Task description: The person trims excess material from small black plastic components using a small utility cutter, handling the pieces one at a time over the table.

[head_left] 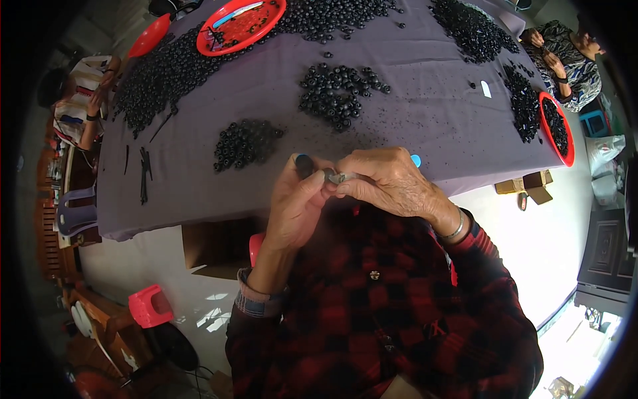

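Note:
Close together over the table's near edge, both hands are closed in front of my chest. A small dark round piece (329,174) is pinched between the thumb and fingers of my left hand (296,199). By that hand's index finger shows a black cylindrical piece (304,165); whether it is held or worn cannot be told. My right hand (392,183) grips a slim knife (343,177), its metal tip against the dark piece. A blue end (416,160) sticks out behind that hand. Beyond lie a small pile of black round parts (242,143) and a larger one (339,93).
The grey tablecloth (405,100) bears more black parts, thin black sticks (144,174) and a red plate (229,48) with a blue-handled knife. Another red plate (558,130) stands at right. People sit left (83,100) and right (565,66). A cardboard box (212,246) is below.

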The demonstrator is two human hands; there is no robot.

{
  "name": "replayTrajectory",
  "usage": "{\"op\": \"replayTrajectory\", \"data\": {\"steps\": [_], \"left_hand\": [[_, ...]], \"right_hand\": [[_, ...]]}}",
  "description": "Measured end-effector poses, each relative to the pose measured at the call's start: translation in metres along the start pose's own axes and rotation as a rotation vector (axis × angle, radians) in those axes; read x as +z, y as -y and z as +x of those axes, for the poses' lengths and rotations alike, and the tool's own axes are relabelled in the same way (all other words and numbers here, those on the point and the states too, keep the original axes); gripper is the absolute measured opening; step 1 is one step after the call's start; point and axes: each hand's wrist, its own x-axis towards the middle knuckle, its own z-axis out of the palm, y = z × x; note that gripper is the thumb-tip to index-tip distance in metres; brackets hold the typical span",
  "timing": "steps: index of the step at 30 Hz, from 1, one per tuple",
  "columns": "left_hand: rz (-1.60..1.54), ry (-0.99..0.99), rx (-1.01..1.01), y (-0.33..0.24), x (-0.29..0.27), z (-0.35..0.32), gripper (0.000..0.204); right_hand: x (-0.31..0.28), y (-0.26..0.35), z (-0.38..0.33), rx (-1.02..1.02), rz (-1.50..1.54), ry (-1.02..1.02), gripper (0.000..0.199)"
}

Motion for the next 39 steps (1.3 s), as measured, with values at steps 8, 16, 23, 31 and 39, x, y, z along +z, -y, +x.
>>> {"op": "replayTrajectory", "data": {"steps": [8, 16, 23, 31, 39], "left_hand": [[-0.03, 0.009, -0.026, 0.001, 0.001, 0.002, 0.013], [-0.054, -0.049, -0.099, 0.008, 0.009, -0.001, 0.014], [-0.035, -0.033, -0.095, 0.005, 0.002, 0.001, 0.012], [-0.028, 0.065, -0.27, 0.003, -0.001, -0.003, 0.017], [0.005, -0.082, -0.28, 0.004, -0.012, -0.005, 0.014]], "right_hand": [[0.004, -0.003, -0.002, 0.039, -0.001, 0.001, 0.021], [-0.026, -0.026, 0.004, 0.363, 0.047, -0.133, 0.025], [-0.006, -0.005, 0.0, 0.199, 0.215, -0.068, 0.02], [0.01, 0.01, -0.005, 0.289, 0.633, 0.054, 0.009], [-0.003, -0.004, 0.002, 0.268, 0.103, -0.103, 0.012]]}}
